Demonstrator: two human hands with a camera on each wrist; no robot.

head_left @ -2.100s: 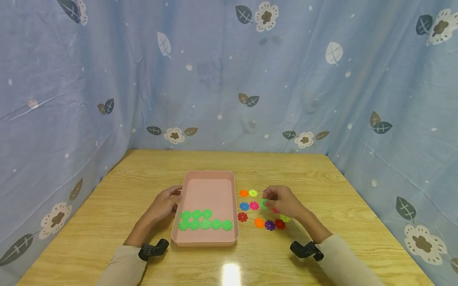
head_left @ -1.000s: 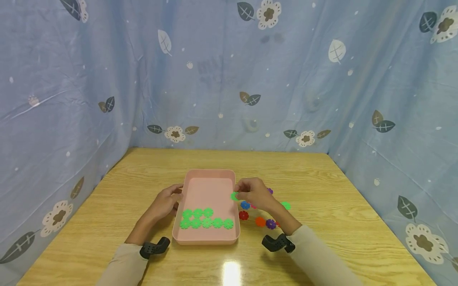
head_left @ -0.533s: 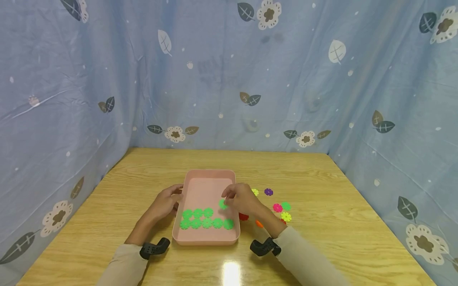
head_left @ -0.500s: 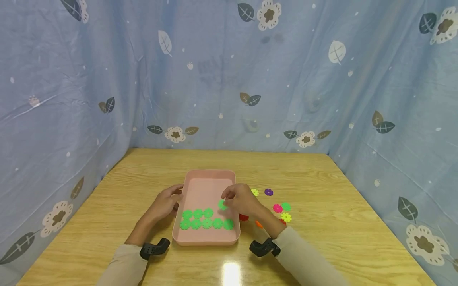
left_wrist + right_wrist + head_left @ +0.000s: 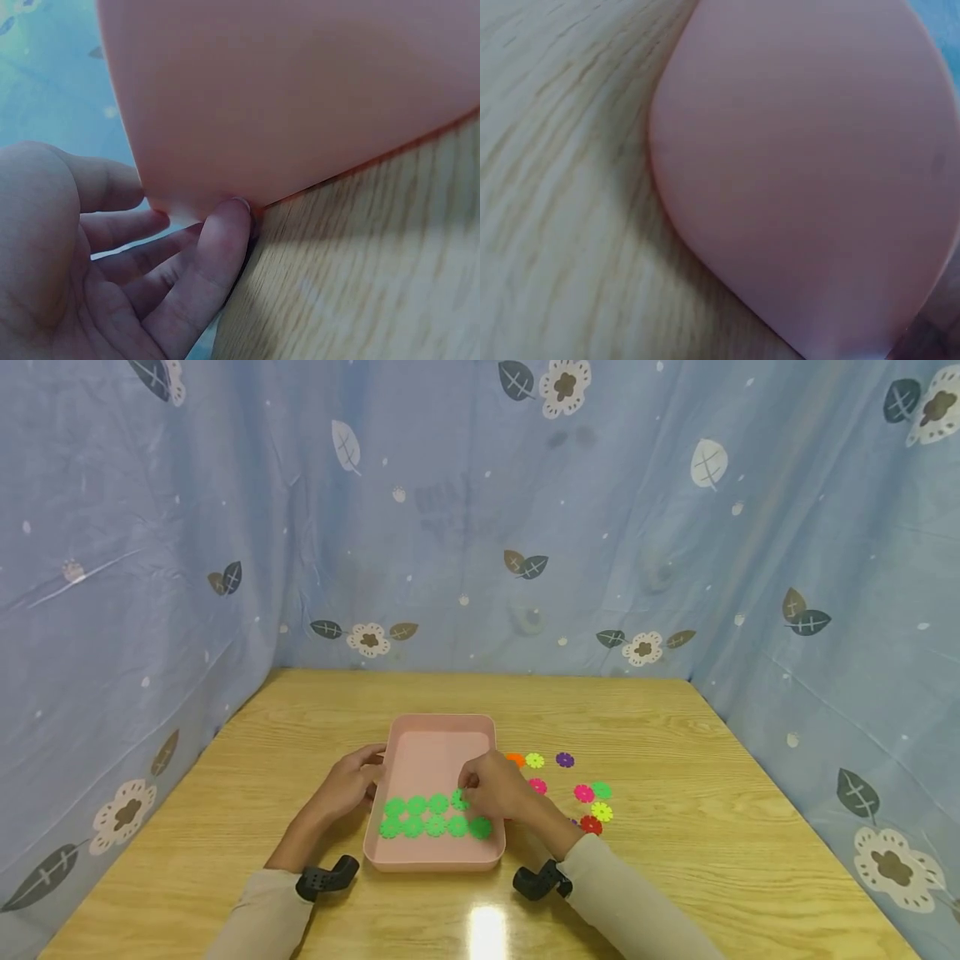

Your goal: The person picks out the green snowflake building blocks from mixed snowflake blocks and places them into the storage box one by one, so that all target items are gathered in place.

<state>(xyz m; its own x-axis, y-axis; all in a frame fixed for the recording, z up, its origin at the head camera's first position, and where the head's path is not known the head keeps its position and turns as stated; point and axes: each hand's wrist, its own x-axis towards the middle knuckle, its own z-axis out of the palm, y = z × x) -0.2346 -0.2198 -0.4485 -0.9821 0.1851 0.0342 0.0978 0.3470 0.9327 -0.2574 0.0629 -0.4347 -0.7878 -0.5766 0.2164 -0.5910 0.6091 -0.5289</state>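
Observation:
In the head view, a pink rectangular tray (image 5: pixel 442 722) lies on the table with several green flower-shaped plastic discs (image 5: pixel 436 826) in two rows near its front. My right hand (image 5: pixel 491 787) is over the tray's right side and pinches another green disc (image 5: pixel 458 799) at the right end of the back row. My left hand (image 5: pixel 348 787) holds the tray's left side. In the left wrist view, the thumb and fingers of that left hand (image 5: pixel 127 255) touch the tray's outer wall (image 5: pixel 285 97). Mostly the tray's outer wall (image 5: pixel 802 165) fills the right wrist view.
Right of the tray lie loose discs on the wooden table (image 5: pixel 660 860): purple (image 5: pixel 565 760), yellow (image 5: pixel 535 760), pink (image 5: pixel 584 793), green (image 5: pixel 602 790) and red (image 5: pixel 591 825) among them. My right forearm partly hides some. A blue patterned curtain (image 5: pixel 450 527) stands behind.
My right hand has carried a green disc from the loose pieces, over the tray's right wall, down and left to the back row. The left hand has stayed at the tray.

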